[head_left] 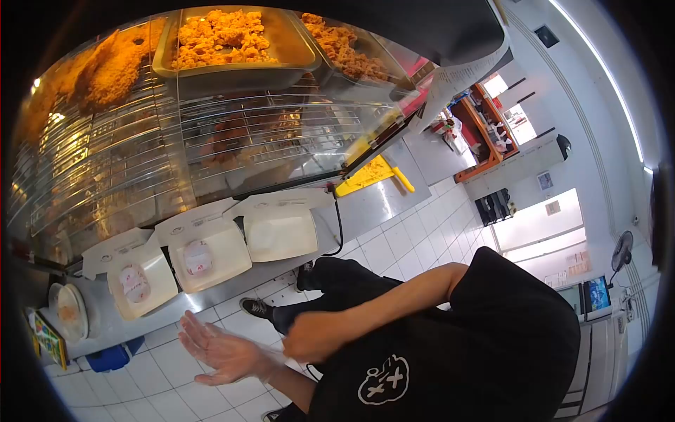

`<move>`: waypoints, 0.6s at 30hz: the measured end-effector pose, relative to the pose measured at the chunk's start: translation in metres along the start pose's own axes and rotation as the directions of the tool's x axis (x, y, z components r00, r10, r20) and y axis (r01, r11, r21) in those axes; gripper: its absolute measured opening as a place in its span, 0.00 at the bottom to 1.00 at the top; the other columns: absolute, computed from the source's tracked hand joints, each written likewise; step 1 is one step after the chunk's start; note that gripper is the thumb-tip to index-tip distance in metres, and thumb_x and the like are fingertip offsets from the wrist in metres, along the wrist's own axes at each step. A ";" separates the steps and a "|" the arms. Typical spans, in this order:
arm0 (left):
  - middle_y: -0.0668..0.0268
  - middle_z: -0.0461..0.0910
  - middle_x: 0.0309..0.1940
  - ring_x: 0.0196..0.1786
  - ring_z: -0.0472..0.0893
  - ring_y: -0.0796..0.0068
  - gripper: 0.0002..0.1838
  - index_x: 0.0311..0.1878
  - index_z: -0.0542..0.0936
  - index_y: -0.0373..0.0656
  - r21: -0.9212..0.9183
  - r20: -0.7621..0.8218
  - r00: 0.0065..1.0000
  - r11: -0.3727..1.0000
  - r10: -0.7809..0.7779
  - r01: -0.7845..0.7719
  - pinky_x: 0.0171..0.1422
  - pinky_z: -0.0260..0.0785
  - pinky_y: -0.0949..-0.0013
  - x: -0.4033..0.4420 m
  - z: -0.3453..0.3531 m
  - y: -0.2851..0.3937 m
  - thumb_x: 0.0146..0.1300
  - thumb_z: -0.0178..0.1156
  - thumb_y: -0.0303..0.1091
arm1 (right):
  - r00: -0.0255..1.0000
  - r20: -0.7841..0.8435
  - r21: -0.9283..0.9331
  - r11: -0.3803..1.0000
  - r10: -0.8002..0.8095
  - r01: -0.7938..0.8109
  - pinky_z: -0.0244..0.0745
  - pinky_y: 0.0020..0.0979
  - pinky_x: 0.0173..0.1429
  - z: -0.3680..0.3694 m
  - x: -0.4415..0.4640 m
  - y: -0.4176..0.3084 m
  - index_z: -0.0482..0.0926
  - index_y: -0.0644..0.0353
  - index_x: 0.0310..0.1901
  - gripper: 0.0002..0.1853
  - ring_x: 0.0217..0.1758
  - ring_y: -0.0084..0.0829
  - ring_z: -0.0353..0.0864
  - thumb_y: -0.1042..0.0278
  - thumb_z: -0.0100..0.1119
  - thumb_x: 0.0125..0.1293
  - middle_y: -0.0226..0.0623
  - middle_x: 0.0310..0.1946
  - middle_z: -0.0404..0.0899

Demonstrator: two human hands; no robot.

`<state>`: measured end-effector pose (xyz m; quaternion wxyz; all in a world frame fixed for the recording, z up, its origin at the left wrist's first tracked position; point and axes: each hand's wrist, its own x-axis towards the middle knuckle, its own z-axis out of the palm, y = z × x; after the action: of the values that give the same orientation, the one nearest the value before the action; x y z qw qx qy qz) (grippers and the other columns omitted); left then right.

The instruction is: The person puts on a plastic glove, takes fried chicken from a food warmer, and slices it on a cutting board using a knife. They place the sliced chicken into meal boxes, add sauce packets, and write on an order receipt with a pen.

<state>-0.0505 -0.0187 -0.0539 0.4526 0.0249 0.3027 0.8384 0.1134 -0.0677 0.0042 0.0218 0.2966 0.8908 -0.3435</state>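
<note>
My left hand [225,353] is held palm up with its fingers spread, in what looks like a thin clear plastic glove. My right hand [313,337], bare and slightly blurred, is closed at the left wrist, where the glove's cuff seems to stretch into its fingers. Beyond them on the metal counter stand open white boxes in a row. The left box [164,277] and the middle box [228,243] each hold a round item in printed wrap, the left wrapped item [134,283] and the middle wrapped item [197,258]. The right box [281,234] has nothing inside.
Above the boxes is a heated display with wire racks [133,133], a tray of fried pieces [223,39] and a second tray [344,49]. A yellow tray [369,174] lies to the right on the counter. Stacked lids [70,309] and a blue object [109,359] are at lower left.
</note>
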 end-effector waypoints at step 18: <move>0.42 0.69 0.72 0.79 0.61 0.45 0.44 0.70 0.70 0.30 0.092 0.177 0.964 0.972 0.200 -0.218 0.85 0.34 0.39 0.073 0.030 0.019 0.76 0.29 0.64 | 0.995 0.052 0.370 0.927 -0.084 0.059 0.78 0.46 0.36 -0.023 -0.005 0.013 0.79 0.57 0.31 0.12 0.34 0.46 0.83 0.59 0.59 0.67 0.40 0.32 0.81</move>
<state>-0.0987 0.0446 -0.0367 0.3832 0.1515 0.3053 0.8585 0.1285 -0.0482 0.0154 -0.0171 0.2511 0.8198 -0.5144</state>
